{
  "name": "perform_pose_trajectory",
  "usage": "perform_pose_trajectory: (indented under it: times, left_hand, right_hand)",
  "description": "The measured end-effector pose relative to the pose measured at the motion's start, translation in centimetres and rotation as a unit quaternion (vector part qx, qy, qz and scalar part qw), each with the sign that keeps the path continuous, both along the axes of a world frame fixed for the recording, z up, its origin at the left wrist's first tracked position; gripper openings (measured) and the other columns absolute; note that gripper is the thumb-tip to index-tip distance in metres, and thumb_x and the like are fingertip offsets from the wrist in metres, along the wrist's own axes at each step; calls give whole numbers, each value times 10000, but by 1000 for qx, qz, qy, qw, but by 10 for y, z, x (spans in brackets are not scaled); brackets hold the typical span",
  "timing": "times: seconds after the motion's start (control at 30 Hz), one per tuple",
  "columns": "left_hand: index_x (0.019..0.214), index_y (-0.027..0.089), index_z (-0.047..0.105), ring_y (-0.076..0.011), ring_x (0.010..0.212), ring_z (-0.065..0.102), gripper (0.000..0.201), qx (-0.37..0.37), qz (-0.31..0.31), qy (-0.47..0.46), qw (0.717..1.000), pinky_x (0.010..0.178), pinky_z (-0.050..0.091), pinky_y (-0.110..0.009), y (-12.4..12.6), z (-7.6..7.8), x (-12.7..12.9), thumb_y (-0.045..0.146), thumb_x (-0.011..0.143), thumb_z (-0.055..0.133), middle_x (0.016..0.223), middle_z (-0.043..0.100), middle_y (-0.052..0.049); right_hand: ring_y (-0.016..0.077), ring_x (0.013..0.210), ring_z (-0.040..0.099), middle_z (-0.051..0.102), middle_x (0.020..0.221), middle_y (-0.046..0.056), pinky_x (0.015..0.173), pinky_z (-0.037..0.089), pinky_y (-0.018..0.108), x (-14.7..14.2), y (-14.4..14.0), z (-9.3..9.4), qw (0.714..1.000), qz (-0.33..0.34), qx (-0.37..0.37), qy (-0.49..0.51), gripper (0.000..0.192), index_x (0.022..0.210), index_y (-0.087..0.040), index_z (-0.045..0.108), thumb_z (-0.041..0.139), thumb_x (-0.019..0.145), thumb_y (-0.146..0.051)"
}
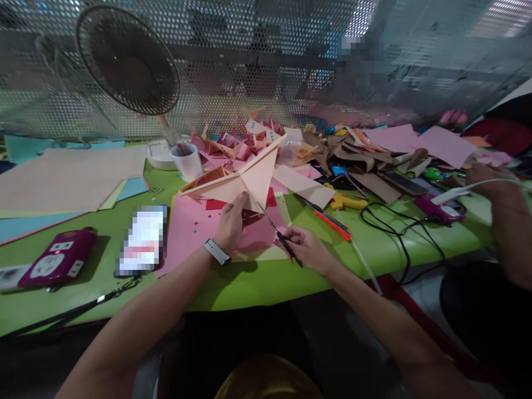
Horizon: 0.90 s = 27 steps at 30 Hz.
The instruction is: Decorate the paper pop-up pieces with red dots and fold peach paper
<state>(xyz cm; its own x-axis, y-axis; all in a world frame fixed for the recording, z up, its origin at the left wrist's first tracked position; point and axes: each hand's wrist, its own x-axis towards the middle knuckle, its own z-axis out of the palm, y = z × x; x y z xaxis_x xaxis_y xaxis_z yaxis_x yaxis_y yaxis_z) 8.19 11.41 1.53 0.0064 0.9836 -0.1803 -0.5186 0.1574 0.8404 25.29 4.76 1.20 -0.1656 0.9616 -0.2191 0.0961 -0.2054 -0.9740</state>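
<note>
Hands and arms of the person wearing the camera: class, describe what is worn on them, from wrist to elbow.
Both forearms are bare, with no sleeves in view. The left hand has a white band with a grey clasp, like a watch strap, around its wrist. The right hand has no band, ring or glove that shows.

Left hand [231,221] grips folded peach paper shape [239,177] at its lower edge, above pink sheet [195,227] on green table [249,280]. Right hand [305,246] holds black scissors [276,230], blades pointing up-left, tips touching the shape. Orange utility knife [328,219] just right. Desk fan [128,61] far left; white cup [188,160] below it.
</note>
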Motion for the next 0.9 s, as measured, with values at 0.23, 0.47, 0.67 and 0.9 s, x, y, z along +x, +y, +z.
perform_pose_trajectory:
  times: [0.23,0.47,0.67,0.9]
  left_hand:
    - [636,162,550,-127,535,613,380,-2,3,-4,1000,694,599,-332,-1,2,0,462,710,770,546,547,17]
    - [607,168,543,-88,501,538,407,31,-22,-7,999,709,610,-336,-6,0,3,470,671,808,524,443,70]
    - [612,156,560,-72,506,511,413,35,-24,-15,999,698,609,-318,-9,1,5,469,647,828,545,436,71]
    - [553,172,494,-83,489,515,456,35,-30,6,999,693,602,-322,-8,-1,5,488,681,796,503,372,81]
  right_hand:
    - [59,451,462,555,520,-76,409,401,185,1,-1,-1,1000,0,-3,18,515,690,-197,509,867,535,-533]
    - [62,461,481,581,543,-64,422,435,193,-1,2,-1,1000,4,2,28,524,687,-205,483,866,544,-533]
    - [74,459,482,543,528,-69,414,433,201,1,4,-7,999,10,21,37,510,706,-204,490,830,597,-569]
    - [66,446,475,602,574,-50,396,410,193,1,4,-10,999,2,18,45,482,705,-199,508,862,579,-501]
